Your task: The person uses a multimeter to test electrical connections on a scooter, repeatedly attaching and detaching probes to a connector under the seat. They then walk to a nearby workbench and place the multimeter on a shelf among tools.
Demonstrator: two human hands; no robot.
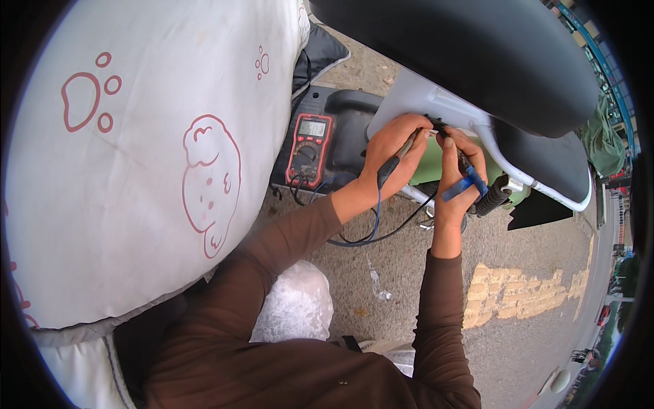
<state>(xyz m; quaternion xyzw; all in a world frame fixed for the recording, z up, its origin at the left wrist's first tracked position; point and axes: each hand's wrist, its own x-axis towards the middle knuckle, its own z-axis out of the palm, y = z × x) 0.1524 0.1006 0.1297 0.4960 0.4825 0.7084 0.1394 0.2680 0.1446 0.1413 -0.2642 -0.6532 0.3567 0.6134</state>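
My left hand [387, 148] is closed around a black test probe [390, 168], its tip angled up toward a small black connector [434, 124]. Facing it, my right hand [449, 194] pinches the connector and a dark cable wrapped with blue tape [462, 185]. Whether the right fingers also hold a second probe is hidden. The probe tip seems to meet the connector, though contact is too small to make out. Left of my hands, a red and black multimeter [310, 150] lies on the scooter's dark footboard [345, 140] with its display lit. Leads [373, 232] hang from it in a loop below my wrists.
The scooter's black seat [470, 54] overhangs my hands. A pale body panel [415, 95], a white frame tube [531, 180] and a coil spring [492, 198] surround them. A white padded cover with red drawings [150, 157] fills the left. Below lies grey pavement [381, 307] with a worn yellow marking [518, 293].
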